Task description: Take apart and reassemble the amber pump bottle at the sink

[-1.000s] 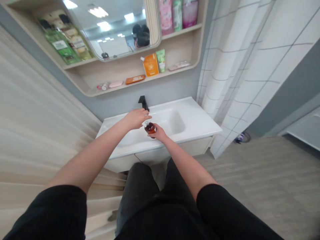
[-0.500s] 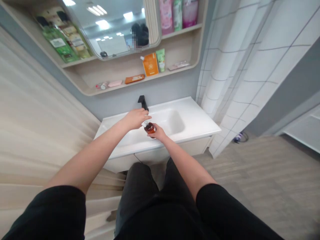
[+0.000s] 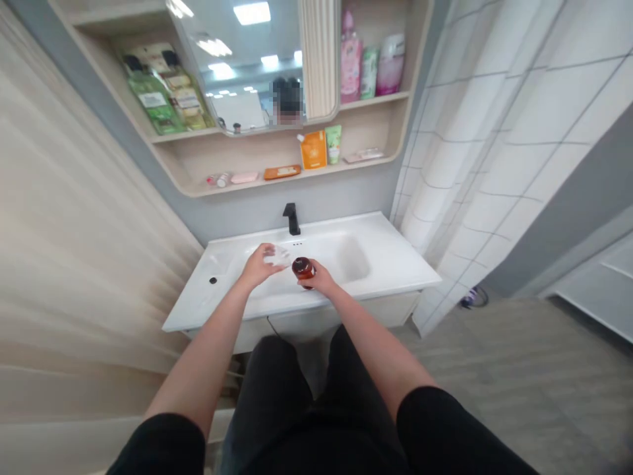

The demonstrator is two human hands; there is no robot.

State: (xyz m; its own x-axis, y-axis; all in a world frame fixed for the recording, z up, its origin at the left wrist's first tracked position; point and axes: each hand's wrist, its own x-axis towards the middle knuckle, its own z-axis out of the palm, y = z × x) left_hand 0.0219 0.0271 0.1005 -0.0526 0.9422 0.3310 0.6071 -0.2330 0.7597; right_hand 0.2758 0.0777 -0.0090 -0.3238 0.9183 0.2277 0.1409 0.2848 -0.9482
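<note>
- Centre of the frame: the left hand [image 3: 258, 266] has its grip around a clear, see-through object [image 3: 277, 256], thumb and fingers on its left side; its exact shape is too blurred to tell.
- Just right of it, the right hand [image 3: 320, 277] has its grip wrapped around a rounded amber-brown bottle [image 3: 302, 269] with a dark top, held over the front part of a white, smooth basin [image 3: 353, 257].
- The basin is set in a glossy white worktop [image 3: 395, 254] across the middle of the frame.
- Behind the hands stands an angular black faucet [image 3: 292, 220].
- Upper centre: a flat orange pouch [image 3: 313, 152] leans beside a light-green tube [image 3: 333, 145] on a beige shelf [image 3: 195, 186].
</note>
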